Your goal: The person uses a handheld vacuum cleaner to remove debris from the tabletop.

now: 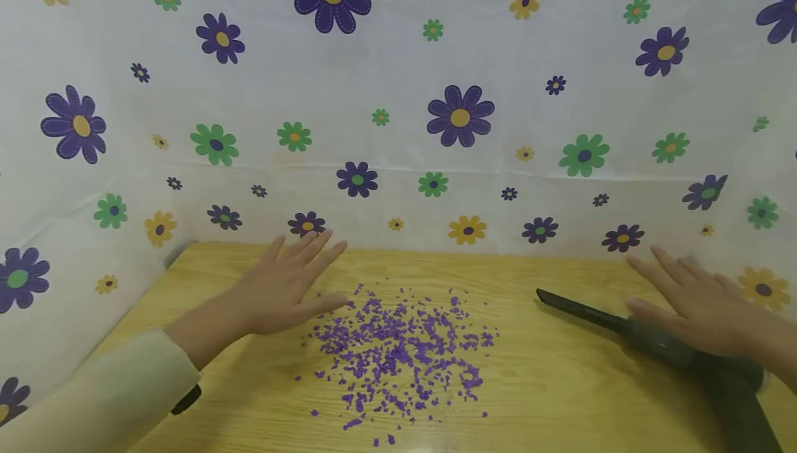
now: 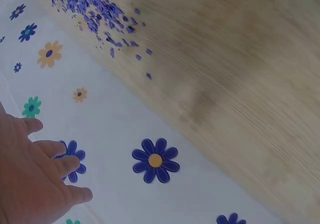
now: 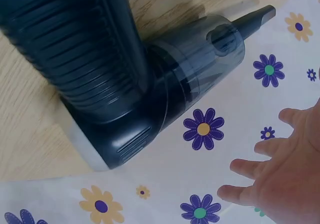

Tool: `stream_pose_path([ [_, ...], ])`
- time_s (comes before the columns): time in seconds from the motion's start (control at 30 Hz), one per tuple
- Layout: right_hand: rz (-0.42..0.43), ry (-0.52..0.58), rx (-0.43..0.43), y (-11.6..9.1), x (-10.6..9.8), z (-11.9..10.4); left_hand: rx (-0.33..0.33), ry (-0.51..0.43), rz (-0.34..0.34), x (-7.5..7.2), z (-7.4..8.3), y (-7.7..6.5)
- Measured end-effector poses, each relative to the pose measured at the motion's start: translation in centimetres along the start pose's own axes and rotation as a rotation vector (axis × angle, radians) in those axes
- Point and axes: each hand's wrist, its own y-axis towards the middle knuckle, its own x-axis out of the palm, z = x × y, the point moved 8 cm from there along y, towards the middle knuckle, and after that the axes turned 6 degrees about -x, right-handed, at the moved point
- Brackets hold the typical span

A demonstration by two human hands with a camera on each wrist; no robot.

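Observation:
Many small purple paper bits point(image 1: 398, 349) lie scattered over the middle of the wooden table. My left hand point(image 1: 280, 290) is held out above the table, left of the bits, with its fingers spread and nothing in it. On the right lies a dark handheld vacuum cleaner point(image 1: 666, 346) with a clear dust cup point(image 3: 200, 49) and a narrow black nozzle point(image 1: 579, 310) that points toward the bits. Over the vacuum my right hand point(image 1: 703, 301) hovers, fingers spread and holding nothing. In the right wrist view the vacuum's ribbed handle point(image 3: 75, 44) shows close to the camera.
A white cloth point(image 1: 398, 72) printed with purple, green and yellow flowers stands along the back and both sides of the table point(image 1: 218, 384). A dark band point(image 1: 187, 400) shows at the left wrist, below the pale sleeve point(image 1: 118, 391).

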Motion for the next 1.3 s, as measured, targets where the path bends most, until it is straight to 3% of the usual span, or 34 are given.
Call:
stream_pose_path([
  [0.33,-0.016,0.022,-0.022,-0.6,0.6,1.5,0.065,-0.002,-0.048,1.6,4.6,3.0],
  [0.63,-0.099,-0.059,0.116,-1.8,2.1,4.2,0.138,-0.007,-0.129,3.3,10.1,6.1],
  [0.77,-0.099,-0.065,0.120,-2.0,2.1,4.6,0.164,-0.001,-0.159,3.8,12.3,7.3],
  [0.93,-0.172,-0.078,0.133,-2.5,2.7,4.6,0.193,-0.009,-0.211,4.1,14.9,8.3],
  [1.17,-0.246,-0.032,0.193,-3.8,4.2,5.1,0.283,-0.055,-0.290,5.3,18.8,9.7],
  [1.3,-0.291,-0.014,0.209,-4.1,4.9,4.9,0.287,-0.030,-0.334,6.1,20.3,10.3],
])
